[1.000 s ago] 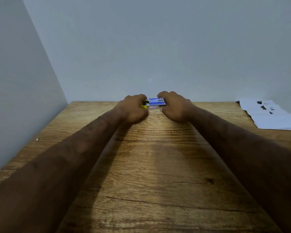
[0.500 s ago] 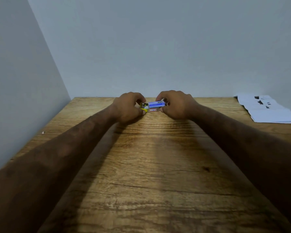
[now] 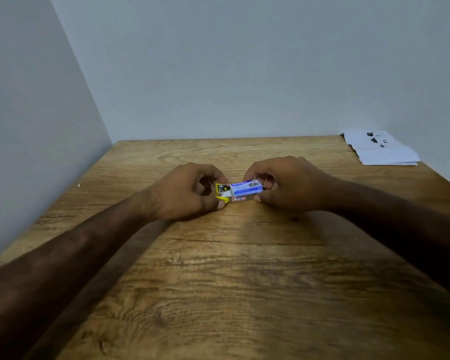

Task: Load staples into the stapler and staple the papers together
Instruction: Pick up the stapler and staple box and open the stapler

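Wood-grain desk (image 3: 244, 281): my left hand (image 3: 187, 194) grips small yellow-and-silver stapler (image 3: 225, 194), right hand (image 3: 289, 187) pinches blue staple box (image 3: 247, 187) atop it.

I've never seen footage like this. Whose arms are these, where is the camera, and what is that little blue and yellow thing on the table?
No machine here: a person wears a wide-angle camera on the head, looking forward and down, so both arms reach in from the bottom. The left hand and right hand together grip a small packet low over the wooden table; it looks like a blue staple box against a yellow-trimmed stapler, though it is too small to be sure. The papers lie at the far right corner, untouched.
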Motion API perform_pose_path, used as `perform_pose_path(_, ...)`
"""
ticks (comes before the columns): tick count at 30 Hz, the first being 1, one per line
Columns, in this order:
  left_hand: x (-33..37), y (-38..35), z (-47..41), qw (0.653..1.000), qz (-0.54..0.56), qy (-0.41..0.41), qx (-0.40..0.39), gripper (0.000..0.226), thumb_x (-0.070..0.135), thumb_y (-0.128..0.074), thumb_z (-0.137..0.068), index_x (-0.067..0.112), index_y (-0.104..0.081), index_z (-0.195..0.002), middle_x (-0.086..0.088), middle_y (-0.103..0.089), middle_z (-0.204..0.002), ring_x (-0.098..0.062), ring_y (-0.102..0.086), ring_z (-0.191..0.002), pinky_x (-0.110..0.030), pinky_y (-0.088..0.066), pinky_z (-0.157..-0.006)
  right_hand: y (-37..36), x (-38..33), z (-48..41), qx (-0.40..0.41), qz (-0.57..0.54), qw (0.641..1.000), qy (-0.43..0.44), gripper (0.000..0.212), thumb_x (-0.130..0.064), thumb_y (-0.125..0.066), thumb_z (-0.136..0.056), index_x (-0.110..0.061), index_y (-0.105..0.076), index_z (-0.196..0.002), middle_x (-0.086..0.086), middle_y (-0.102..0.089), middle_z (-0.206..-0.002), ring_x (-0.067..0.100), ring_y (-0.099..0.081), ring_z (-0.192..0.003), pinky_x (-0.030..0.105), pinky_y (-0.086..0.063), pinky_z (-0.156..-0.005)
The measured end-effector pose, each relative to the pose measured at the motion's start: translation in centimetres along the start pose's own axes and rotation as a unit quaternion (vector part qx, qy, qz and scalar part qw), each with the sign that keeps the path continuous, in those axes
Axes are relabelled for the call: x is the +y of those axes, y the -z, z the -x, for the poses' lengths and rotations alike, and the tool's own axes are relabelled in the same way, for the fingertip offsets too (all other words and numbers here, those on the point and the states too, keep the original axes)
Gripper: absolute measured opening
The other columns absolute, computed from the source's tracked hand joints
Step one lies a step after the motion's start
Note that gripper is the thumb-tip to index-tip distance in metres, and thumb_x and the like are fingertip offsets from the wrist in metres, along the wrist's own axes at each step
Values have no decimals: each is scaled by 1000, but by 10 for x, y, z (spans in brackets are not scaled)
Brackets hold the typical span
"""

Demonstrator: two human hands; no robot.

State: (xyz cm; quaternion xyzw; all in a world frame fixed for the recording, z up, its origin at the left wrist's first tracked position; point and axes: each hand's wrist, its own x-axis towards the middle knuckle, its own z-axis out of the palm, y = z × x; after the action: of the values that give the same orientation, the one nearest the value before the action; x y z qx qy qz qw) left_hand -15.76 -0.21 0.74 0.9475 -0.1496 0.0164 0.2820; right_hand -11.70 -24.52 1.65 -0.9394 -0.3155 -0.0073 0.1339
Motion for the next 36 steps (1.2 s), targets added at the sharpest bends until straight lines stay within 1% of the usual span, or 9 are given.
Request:
perform_pose_path(3, 15, -2, 22, 1000, 11, -8, -11, 36, 30, -84, -79, 32, -70, -111, 13, -71, -90, 5, -61, -75, -8, -43, -66, 1, -7, 26, -9, -18, 1000, 6, 33, -31, -70, -82, -40, -65, -113, -13, -66, -88, 9, -59, -86, 32, -44, -76)
perform_pose_path(10, 44, -11, 76, 999, -19, -29, -9, 43, 29, -84, -79, 29, -69, -119, 13, -70, -103, 3, -60, -97, -3, -41, -78, 0, -27, 82, -8, -54, 998, 17, 33, -35, -71, -78, -44, -66, -110, -17, -67, -84, 2, -62, -81, 29, -46, -71)
perform_pose_path(11, 47, -12, 83, 999, -14, -33, -11, 43, 28, -84, -79, 29, -69, -120, 13, -71, -105, 2, -61, -99, -7, -44, -85, 0, -30, 89, -7, -54, 998, 19, 34, -37, -69, -78, -45, -65, -110, -19, -68, -86, 1, -62, -83, 29, -47, -73)
perform_pose_path(13, 51, -14, 95, 999, 8, -40, -17, 43, 26, -84, -80, 29, -69, -120, 12, -71, -110, -2, -63, -104, -27, -50, -96, -1, -35, 102, -5, -56, 998, 28, 35, -41, -66, -77, -46, -65, -111, -21, -69, -91, 0, -62, -86, 32, -51, -78)
perform_pose_path(15, 53, -15, 106, 999, 15, -46, -17, 43, 25, -83, -81, 30, -69, -121, 14, -70, -114, -3, -63, -108, -34, -50, -98, -1, -39, 112, 5, -60, 997, 40, 35, -43, -65, -77, -44, -67, -111, -22, -69, -92, 0, -62, -88, 35, -52, -81)
perform_pose_path(21, 55, -16, 120, 998, -9, -61, -10, 42, 29, -81, -83, 31, -67, -122, 21, -68, -116, -3, -61, -111, -37, -50, -98, -4, -38, 125, 21, -86, 995, 48, 31, -30, -74, -81, -40, -70, -109, -19, -71, -97, 0, -63, -92, 39, -52, -86)
perform_pose_path(30, 51, -21, 119, 998, -1, -69, 4, 40, 26, -80, -85, 30, -65, -122, 16, -68, -118, -4, -61, -109, -41, -51, -97, 6, -8, 144, 27, -130, 991, 7, 34, -32, -83, -78, -38, -71, -109, -11, -74, -102, 5, -66, -95, 42, -54, -85)
perform_pose_path(32, 52, -22, 117, 997, -3, -73, -1, 41, 26, -79, -86, 31, -65, -123, 15, -66, -118, -5, -60, -110, -41, -50, -97, 11, 3, 151, 24, -130, 991, -9, 34, -30, -83, -77, -40, -71, -108, -15, -73, -101, 2, -65, -95, 35, -54, -83)
perform_pose_path(36, 53, -24, 112, 998, 4, -70, -7, 41, 26, -79, -85, 29, -66, -123, 12, -66, -116, -7, -60, -109, -40, -49, -96, 14, 21, 158, 16, -112, 993, -28, 34, -34, -82, -77, -43, -70, -107, -21, -72, -102, -6, -61, -98, 15, -42, -75)
